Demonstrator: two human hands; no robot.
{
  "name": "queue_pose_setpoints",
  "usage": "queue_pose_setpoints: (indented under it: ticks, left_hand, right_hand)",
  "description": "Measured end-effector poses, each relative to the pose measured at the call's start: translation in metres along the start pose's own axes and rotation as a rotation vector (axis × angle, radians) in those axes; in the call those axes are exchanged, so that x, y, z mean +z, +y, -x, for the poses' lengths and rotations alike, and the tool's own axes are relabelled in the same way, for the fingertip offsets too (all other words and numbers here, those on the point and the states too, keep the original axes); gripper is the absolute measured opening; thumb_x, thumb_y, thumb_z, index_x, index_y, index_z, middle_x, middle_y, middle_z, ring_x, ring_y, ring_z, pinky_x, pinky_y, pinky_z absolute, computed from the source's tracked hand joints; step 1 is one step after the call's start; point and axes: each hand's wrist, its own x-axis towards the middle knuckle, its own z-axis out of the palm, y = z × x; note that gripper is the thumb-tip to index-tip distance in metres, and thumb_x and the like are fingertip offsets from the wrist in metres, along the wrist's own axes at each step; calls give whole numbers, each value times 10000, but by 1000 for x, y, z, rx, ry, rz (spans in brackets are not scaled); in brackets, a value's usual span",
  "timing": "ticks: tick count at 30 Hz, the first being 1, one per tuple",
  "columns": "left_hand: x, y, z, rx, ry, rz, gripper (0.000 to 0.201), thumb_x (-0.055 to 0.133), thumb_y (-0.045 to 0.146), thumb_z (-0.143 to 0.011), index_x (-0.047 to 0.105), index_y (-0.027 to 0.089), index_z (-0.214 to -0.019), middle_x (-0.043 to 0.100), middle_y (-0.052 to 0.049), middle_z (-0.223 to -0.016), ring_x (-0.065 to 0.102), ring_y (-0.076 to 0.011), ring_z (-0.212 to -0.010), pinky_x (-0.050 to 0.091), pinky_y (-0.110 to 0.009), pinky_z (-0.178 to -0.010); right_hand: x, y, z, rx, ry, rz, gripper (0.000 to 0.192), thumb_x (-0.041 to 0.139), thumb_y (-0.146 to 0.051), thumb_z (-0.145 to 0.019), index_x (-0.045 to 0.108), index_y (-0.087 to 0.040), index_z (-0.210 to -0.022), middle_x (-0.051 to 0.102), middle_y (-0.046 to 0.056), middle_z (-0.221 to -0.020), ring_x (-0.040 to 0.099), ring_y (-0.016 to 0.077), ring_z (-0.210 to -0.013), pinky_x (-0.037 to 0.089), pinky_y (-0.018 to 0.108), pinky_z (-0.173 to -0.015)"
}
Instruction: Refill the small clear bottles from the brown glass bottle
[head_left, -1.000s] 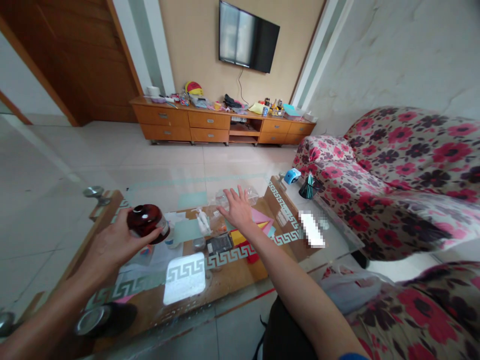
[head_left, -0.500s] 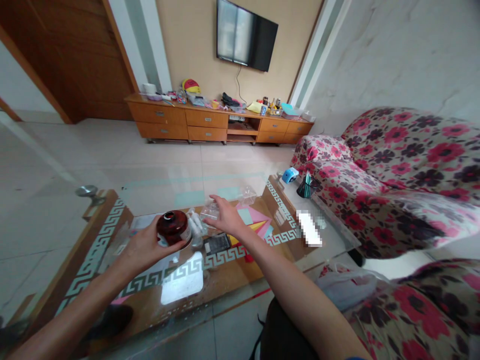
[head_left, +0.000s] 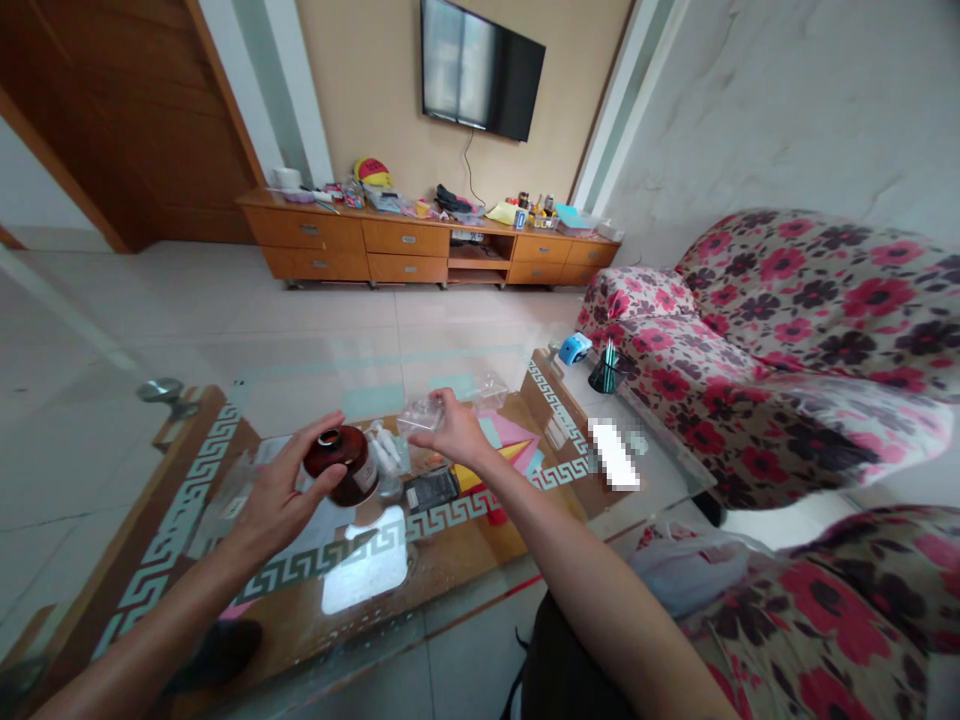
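Over the tabletop (head_left: 450, 570) | left hand (head_left: 277, 500) grasps brown jar (head_left: 336, 466), now upright, drawn toward 6 o'clock | right hand (head_left: 454, 432), flat a second ago, now pinches clear wrapper (head_left: 420, 415) at 12 o'clock.

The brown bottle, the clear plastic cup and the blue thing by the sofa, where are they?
brown bottle (head_left: 337, 466), head view, on its dark glass side
clear plastic cup (head_left: 420, 414), head view, on its see-through wall
blue thing (head_left: 575, 349), head view, on its blue top

No legible text or labels anywhere.
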Motion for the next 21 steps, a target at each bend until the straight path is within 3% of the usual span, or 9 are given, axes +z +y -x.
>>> queue_pose_setpoints:
  ticks: [3, 7, 11, 13, 17, 21]
  left_hand:
    - [6, 4, -4, -27, -3, 143, 509, 501, 568, -1054, 587, 276, -1463, 599, -66, -1563, 578, -309, -1420, 433, -471, -1226]
    - [15, 4, -8, -84, 7, 239, 454, 492, 574, -1059, 665, 256, -1331, 683, -60, -1438, 636, -292, -1329, 480, -452, -1182]
    - [20, 8, -9, -98, 38, 228, 433, 507, 586, -1047, 684, 266, -1279, 722, -41, -1343, 669, -270, -1246, 521, -400, -1118]
    - [20, 11, -9, -99, 37, 224, 429, 509, 587, -1045, 685, 267, -1271, 724, -41, -1331, 672, -268, -1228, 528, -389, -1100]
    - [17, 17, -12, -62, -56, 233, 427, 515, 575, -1045, 686, 262, -1280, 720, -46, -1326, 662, -271, -1232, 488, -402, -1139]
    - [16, 22, -16, -69, -102, 213, 431, 514, 568, -1046, 685, 257, -1291, 725, -51, -1310, 666, -270, -1210, 479, -407, -1140]
  right_hand:
    - [-17, -18, 3, -46, 114, -53, 857, 906, -582, -727, 496, -298, -1423, 715, 46, -1245, 717, 266, -1086, 578, 441, -956]
    - [-35, -45, 14, -213, 172, -109, 780, 870, -532, -809, 494, -323, -1459, 669, 54, -1392, 680, 247, -1226, 558, 429, -1044]
    - [-42, -64, 26, -182, 201, -57, 903, 869, -558, -800, 416, -288, -1533, 687, 90, -1336, 701, 276, -1179, 582, 465, -1009]
    - [-43, -69, 29, -191, 207, -21, 895, 866, -540, -806, 412, -264, -1526, 684, 100, -1327, 691, 284, -1198, 578, 466, -1019]
    - [-48, -75, 33, -344, 167, 115, 773, 853, -417, -844, 458, -255, -1489, 634, 108, -1425, 603, 280, -1331, 511, 453, -1130]
    - [-53, -81, 35, -377, 117, 263, 733, 831, -331, -858, 467, -284, -1492, 633, 95, -1409, 576, 287, -1334, 506, 461, -1123]
